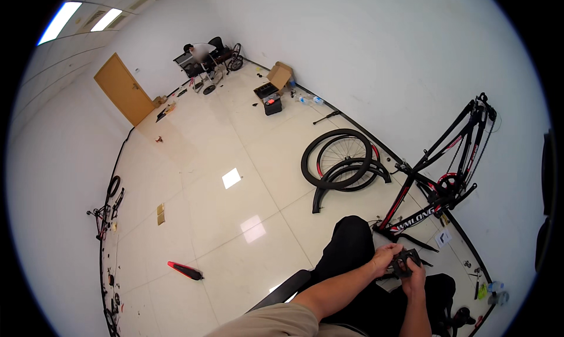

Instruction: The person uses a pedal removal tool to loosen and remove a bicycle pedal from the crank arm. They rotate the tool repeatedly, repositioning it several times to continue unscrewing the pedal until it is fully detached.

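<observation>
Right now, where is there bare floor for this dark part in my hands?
The tiled floor is bare between the pointed red-and-black piece and the black tires, and farther off, between the gold-coloured piece and those tires. It's crowded beyond the dark part, around the bike frame, and, with loose parts, along the left wall and right wall.

a beige short sleeve at the lower edge, black trousers at lower right; bare left hand, bare right hand.

The tiled floor bears a bicycle saddle at seven o'clock, spoked wheel at three, carton at twelve.
</observation>
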{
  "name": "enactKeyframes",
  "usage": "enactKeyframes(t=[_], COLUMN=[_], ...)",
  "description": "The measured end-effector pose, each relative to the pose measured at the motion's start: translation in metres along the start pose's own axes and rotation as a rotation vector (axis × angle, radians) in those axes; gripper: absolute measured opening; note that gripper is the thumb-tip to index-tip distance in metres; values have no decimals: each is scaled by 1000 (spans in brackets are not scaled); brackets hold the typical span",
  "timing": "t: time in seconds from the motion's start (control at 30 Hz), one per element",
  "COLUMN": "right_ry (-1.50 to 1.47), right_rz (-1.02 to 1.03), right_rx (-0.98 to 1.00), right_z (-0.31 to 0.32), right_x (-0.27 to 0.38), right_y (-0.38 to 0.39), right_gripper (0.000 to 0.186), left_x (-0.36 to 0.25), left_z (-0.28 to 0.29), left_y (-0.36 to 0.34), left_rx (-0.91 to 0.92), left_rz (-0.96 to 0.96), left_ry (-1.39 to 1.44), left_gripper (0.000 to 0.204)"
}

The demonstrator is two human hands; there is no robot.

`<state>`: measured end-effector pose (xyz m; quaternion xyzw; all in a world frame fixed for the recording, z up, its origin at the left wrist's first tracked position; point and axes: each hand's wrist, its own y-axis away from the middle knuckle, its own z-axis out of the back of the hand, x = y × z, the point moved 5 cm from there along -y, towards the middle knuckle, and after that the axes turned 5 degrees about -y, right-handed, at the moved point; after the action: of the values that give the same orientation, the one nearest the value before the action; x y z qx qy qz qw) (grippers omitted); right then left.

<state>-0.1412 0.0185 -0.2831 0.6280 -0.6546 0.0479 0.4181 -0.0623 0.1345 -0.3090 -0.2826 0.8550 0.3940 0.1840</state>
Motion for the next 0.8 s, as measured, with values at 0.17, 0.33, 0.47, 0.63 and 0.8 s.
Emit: enactKeyframes(t=[0.17,0.33,0.47,0.63,0.8], right_ry=[83,139,22,-2,119], right_rz=[49,1,22,-9,57], right_rx=[4,-82,-129,-154,-123], right_z=[-13,-9,-6,-13,-20], right_x=[0,-2,1,8,7], right_y=[1,-1,2,12,9], right_gripper=[31,30,27,25,22], left_x=[6,-3,-3,-14,-15], left_z=[13,15,8,-6,4], left_y=[-18,-9,-9,7,1], left_rx=[-94,-49,81,74,5], left_rz=[-34,-49,-36,-49,-59], left_ry=[-49,-79,-53,-107,-113], left_gripper=[18,15,28,24,25])
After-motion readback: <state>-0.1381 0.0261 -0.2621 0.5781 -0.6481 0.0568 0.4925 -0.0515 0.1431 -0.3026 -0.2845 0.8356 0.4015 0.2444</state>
